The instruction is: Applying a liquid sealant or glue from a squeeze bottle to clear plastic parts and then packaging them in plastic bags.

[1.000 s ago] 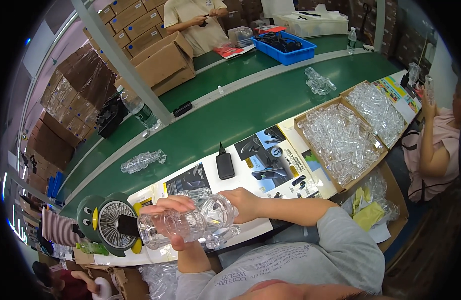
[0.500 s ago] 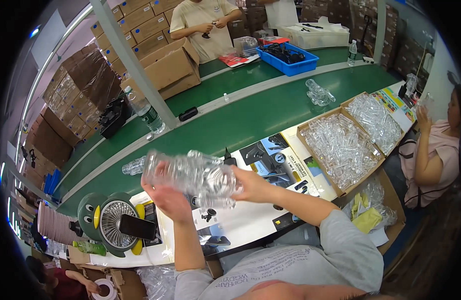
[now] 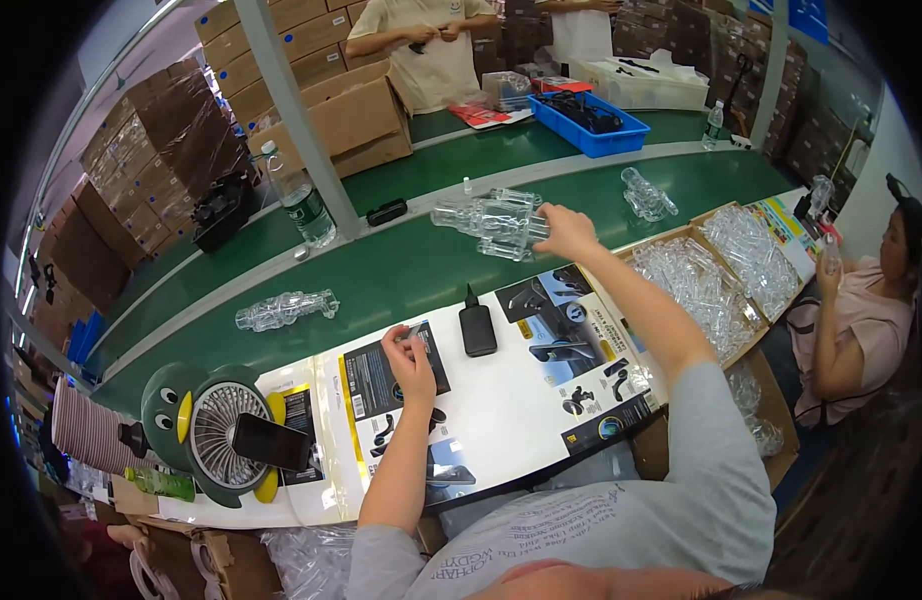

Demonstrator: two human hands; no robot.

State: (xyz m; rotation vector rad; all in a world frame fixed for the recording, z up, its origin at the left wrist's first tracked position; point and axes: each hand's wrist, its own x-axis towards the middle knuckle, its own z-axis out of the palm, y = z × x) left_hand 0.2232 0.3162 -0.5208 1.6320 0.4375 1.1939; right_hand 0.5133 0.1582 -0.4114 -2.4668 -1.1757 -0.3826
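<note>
My right hand [image 3: 569,233] is closed on one end of a clear plastic bottle-shaped piece [image 3: 489,222] with tubes along its sides. Arm outstretched, I have it over the green belt, lying sideways; whether it touches the belt I cannot tell. My left hand [image 3: 409,362] rests above a dark printed card on the worktop, fingers loosely bent and apart, with nothing visible in them. Right of it lies a small black bottle with a pointed tip [image 3: 476,325]. Similar clear pieces sit on the belt, one at the left [image 3: 287,310], another farther right [image 3: 648,195].
Cardboard trays of small clear parts [image 3: 686,290] stand at the right, near a seated person. A penguin-shaped fan [image 3: 216,435] with a phone [image 3: 271,443] is at the left. Across the belt are a water bottle [image 3: 303,208], a blue bin [image 3: 591,135] and a standing person.
My left hand has let go of the clear piece and dropped toward the worktop. My right hand has carried the piece away from me, over the belt. The view has shifted slightly.
</note>
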